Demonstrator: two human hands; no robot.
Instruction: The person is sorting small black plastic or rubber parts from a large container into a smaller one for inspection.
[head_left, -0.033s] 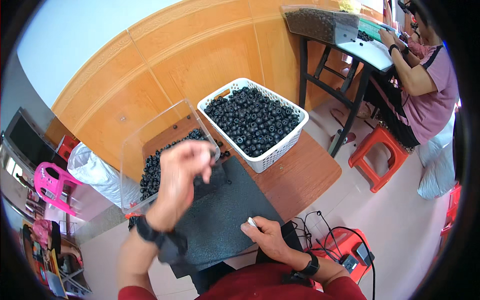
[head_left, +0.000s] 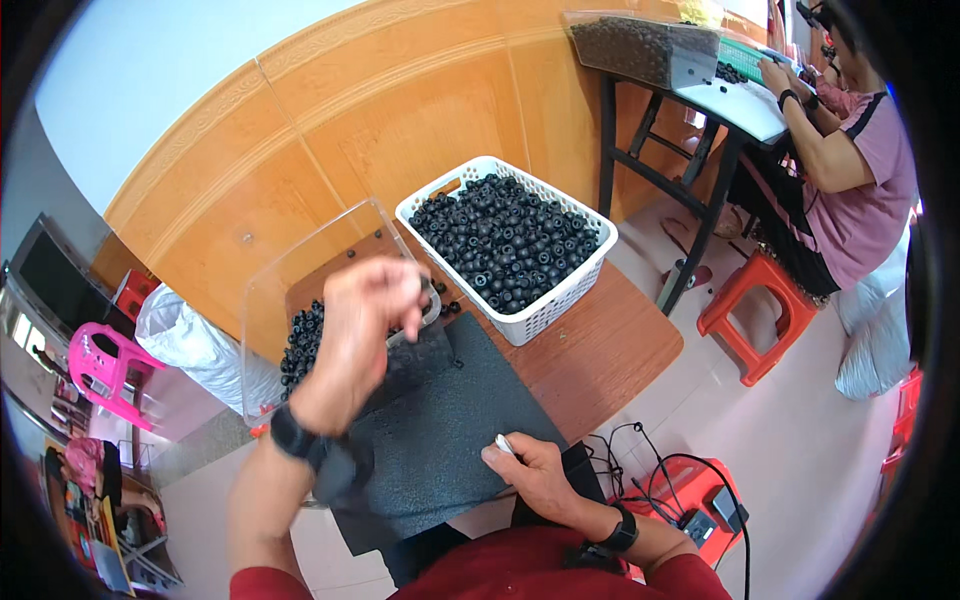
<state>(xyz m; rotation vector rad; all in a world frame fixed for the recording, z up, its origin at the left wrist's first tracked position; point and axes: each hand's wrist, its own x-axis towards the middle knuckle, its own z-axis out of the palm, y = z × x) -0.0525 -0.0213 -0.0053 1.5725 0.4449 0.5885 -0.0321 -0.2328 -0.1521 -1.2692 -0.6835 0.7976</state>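
My left hand (head_left: 368, 305) is lifted over a clear plastic box (head_left: 255, 300) partly filled with small round black parts (head_left: 302, 345). Its fingers are curled and blurred, so anything between them cannot be made out. Lower right, my right hand (head_left: 540, 475) is closed around a small white-tipped thing (head_left: 503, 443) beside the edge of a dark textured mat (head_left: 440, 440). Behind the mat, a white perforated basket (head_left: 532, 328) is heaped with similar black ring-shaped parts (head_left: 505, 235).
The box and basket stand on a brown wooden board (head_left: 620, 345) against a panelled wall. A red stool (head_left: 690, 490) with cables is at my right. Another person (head_left: 850, 190) sits at a far table (head_left: 735, 105). A white sack (head_left: 195, 340) stands left.
My left hand has moved slightly up and away, its forearm shifting a little left. More of the box's near side shows beneath it. My right hand stays in place.
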